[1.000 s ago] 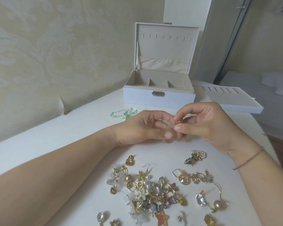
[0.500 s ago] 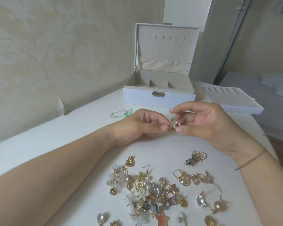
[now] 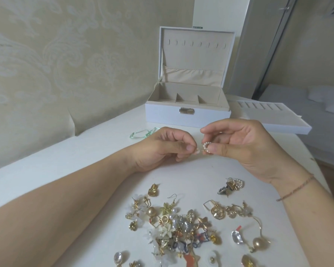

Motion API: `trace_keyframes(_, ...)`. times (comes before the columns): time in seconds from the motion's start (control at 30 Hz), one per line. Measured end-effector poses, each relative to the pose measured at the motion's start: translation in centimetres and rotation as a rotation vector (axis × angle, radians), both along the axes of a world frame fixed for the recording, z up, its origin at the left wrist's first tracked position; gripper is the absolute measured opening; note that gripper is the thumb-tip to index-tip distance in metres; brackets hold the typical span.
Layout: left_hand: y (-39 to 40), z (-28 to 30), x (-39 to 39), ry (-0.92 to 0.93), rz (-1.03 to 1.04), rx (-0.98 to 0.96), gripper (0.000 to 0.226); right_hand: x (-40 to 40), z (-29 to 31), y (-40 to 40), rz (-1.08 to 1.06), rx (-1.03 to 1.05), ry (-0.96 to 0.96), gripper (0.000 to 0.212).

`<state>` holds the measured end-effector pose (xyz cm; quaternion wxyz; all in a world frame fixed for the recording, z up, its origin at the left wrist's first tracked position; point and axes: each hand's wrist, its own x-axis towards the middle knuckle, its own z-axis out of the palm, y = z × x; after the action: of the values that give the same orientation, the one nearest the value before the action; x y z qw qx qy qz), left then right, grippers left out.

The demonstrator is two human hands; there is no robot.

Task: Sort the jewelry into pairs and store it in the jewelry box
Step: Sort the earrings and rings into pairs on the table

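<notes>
A small pearl hoop earring (image 3: 206,147) is held over the white table between my two hands. My right hand (image 3: 239,143) pinches the pearl ring with thumb and forefinger. My left hand (image 3: 162,149) pinches its thin gold post from the left side. The white jewelry box (image 3: 187,114) stands open behind them, its beige compartments showing nothing inside. A heap of mixed earrings (image 3: 181,226) lies near the front edge, below my hands. A small cluster with another pearl hoop (image 3: 232,185) lies to the right of the heap.
The box's removable tray (image 3: 274,120) lies to the right of the box at the table's edge. A pale green ribbon (image 3: 143,133) lies left of my left hand. A patterned wall runs along the left; a bed is at the far right.
My hands have drawn slightly apart and the earring has turned, so its pearl ring shows clearly between the fingertips. My left fingers have shifted to the post.
</notes>
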<state>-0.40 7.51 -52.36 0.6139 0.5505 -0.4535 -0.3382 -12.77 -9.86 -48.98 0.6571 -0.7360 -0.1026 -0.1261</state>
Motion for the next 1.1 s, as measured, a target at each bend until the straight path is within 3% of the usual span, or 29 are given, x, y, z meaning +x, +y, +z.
trace_keyframes(0.27, -0.1, 0.0, 0.0, 0.001, 0.034, 0.007, 0.006, 0.2, -0.4, 0.1, -0.033, -0.093, 0.027, 0.033)
trace_keyframes(0.5, 0.0, -0.1, -0.1, 0.033, 0.057, 0.027, 0.026, 0.4, -0.8, 0.2, -0.063, -0.220, 0.037, 0.017)
trace_keyframes(0.67, -0.1, 0.0, -0.1, 0.032, 0.040, 0.023, 0.027, 0.5, -1.0, 0.2, -0.091, -0.278, 0.057, 0.011)
trace_keyframes(0.83, -0.1, 0.0, 0.0, 0.050, 0.046, 0.029, 0.020, 0.6, -0.9, 0.3, -0.054, -0.131, 0.030, 0.007)
trace_keyframes(0.93, -0.2, -0.1, 0.0, 0.032, 0.041, 0.025, 0.012, 0.5, -0.4, 0.2, -0.054, -0.020, -0.021, 0.015)
trace_keyframes(1.1, -0.2, -0.2, 0.1, 0.019, 0.006, -0.014, 0.017, 0.6, -0.5, 0.4, -0.027, -0.042, -0.018, 0.023)
